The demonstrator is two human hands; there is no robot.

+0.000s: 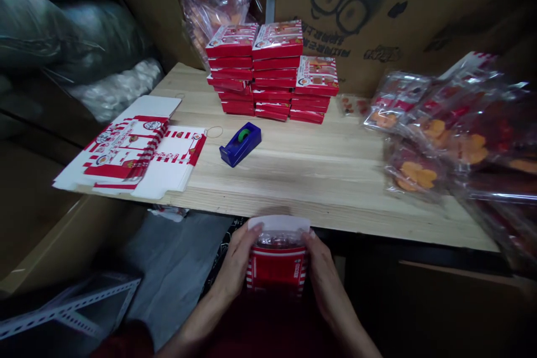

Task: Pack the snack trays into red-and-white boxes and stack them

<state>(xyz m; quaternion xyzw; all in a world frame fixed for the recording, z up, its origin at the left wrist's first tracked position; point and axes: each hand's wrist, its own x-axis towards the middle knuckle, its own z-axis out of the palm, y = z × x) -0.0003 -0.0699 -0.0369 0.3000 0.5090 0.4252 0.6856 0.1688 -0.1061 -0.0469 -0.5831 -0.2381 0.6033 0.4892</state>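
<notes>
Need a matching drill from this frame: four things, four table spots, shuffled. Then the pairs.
Things:
1. tape dispenser
2. flat cartons
3. stacked boxes
4. bagged items

Places:
A. far edge of the table, in piles
B. table's right end
C. table's middle, left of centre
D. table's left end, overhanging

Pairs: 1-C, 2-D, 3-A, 4-B

left hand point(235, 268): bare, no ring or watch showing | right hand point(325, 274): bare, pale nails showing at fingertips | forearms: showing uncovered | sleeve point(126, 341): dark red fabric showing at lower left | gloves: wearing none
</notes>
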